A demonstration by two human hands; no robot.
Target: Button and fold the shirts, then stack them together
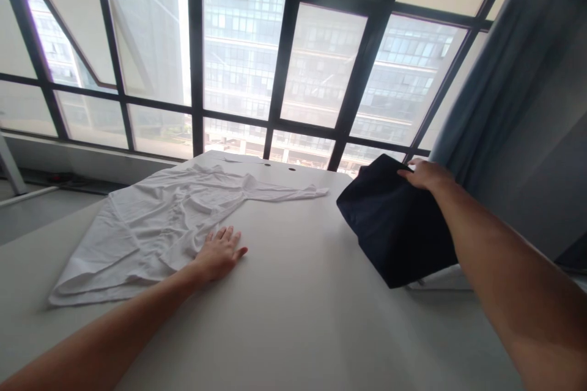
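The white table (293, 330) spreads across the near side; on the left, the person's left hand (219, 256) lies palm down with its fingers spread wide, at the right border of a rumpled white garment (160, 226); the garment stretches left and far from those fingers, while the thumb points right over the tabletop; whether the fingertips press on cloth or table, one cannot tell. On the right, a pale flat item (443, 278) lies partly beneath a dark navy cloth (394, 226); the cloth hangs from the right hand (419, 174), whose fingers and thumb close narrowly on its far upper edge, so that most of it falls nearer than the fingertips; a narrow strip of the white garment reaches right towards it, well apart; farther off stand a blue-grey curtain (495, 85) on the right and dark-framed windows (243, 49).
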